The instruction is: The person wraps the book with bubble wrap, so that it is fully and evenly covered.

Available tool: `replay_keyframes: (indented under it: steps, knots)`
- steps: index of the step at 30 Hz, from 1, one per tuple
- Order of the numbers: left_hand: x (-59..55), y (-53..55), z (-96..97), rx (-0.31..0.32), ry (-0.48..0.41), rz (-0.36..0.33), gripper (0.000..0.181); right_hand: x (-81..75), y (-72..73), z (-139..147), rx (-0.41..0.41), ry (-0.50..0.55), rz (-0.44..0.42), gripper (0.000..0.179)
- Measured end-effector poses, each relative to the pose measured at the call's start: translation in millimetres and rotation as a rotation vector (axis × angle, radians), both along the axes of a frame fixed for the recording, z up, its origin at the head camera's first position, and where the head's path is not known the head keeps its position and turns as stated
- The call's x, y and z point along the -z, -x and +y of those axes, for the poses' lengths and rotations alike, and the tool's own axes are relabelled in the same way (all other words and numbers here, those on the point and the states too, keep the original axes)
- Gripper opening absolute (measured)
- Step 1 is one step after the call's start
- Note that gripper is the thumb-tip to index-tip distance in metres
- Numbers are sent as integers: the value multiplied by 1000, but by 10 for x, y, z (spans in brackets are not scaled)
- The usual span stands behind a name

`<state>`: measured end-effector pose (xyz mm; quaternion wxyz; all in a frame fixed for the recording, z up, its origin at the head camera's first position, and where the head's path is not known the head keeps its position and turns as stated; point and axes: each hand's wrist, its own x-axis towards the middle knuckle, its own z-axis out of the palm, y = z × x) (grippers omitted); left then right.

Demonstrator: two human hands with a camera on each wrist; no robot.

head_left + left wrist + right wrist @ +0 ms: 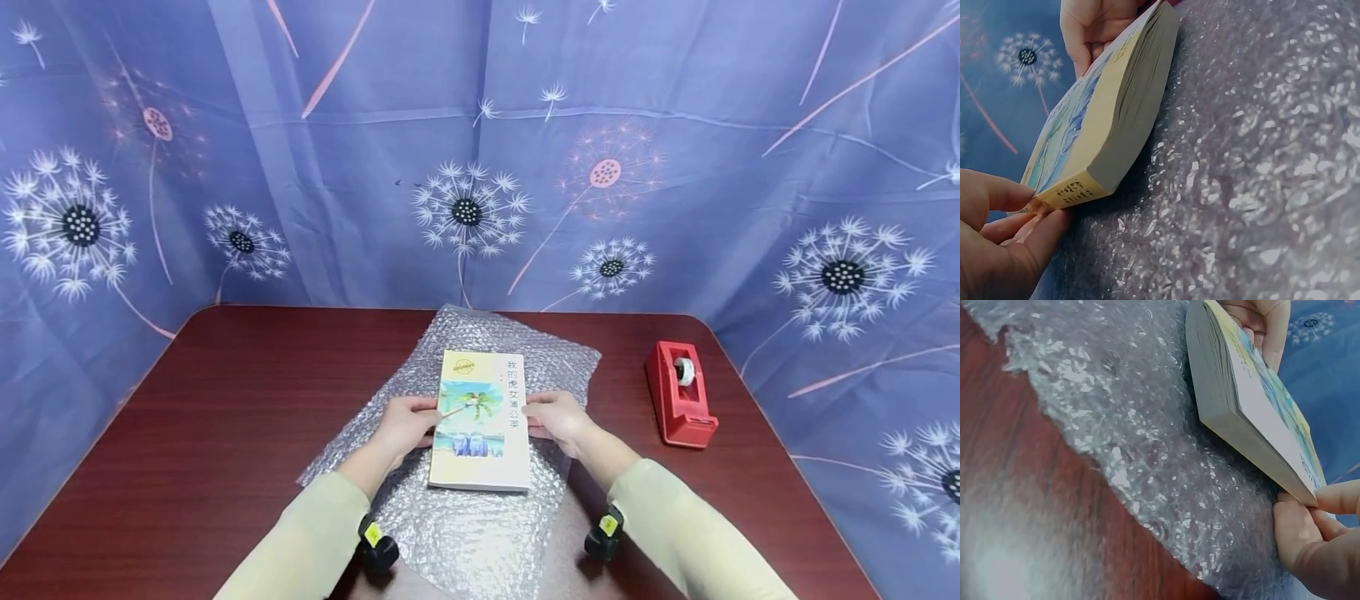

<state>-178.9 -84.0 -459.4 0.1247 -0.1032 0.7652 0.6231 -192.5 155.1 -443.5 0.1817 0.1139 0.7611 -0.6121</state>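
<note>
A thick paperback book [480,421] with a palm tree and blue figures on its cover lies face up over a sheet of bubble wrap [480,542]. My left hand [405,427] grips the book's spine edge, with fingers above and thumb at the side, as the left wrist view shows on the spine [1075,192]. On the opposite long edge, my right hand [558,419] pinches the book between thumb and fingers. From the right wrist view, the page block [1216,369] is visible, close over the bubble wrap [1147,444].
A red tape dispenser [678,396] holding a roll of tape [684,372] stands at the right of the dark red wooden table [195,417]. Behind the table hangs a blue curtain [360,167] with dandelion prints. The bubble wrap reaches the table's back edge.
</note>
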Motion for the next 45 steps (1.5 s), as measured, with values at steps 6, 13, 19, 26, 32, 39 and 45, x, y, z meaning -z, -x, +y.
replay_keyframes:
  steps: [6,13,19,26,32,39,45]
  knots:
    - [6,27,41,26,-10,-7,32,-25,-3,60,7,41,7,34]
    - [-45,59,-3,22,-15,8,33,-46,18,18,16,46,17,35]
    - [-39,94,-7,16,-9,2,31,-33,56,-10,23,51,25,33]
    - [-9,118,-17,32,5,-7,31,6,75,-18,13,25,11,32]
    - [-25,129,-12,44,4,11,31,22,87,-25,14,27,22,30]
    - [-43,124,11,26,10,-2,29,13,87,-45,23,4,7,33]
    - [-70,118,37,12,30,15,30,20,104,-59,31,-6,3,34]
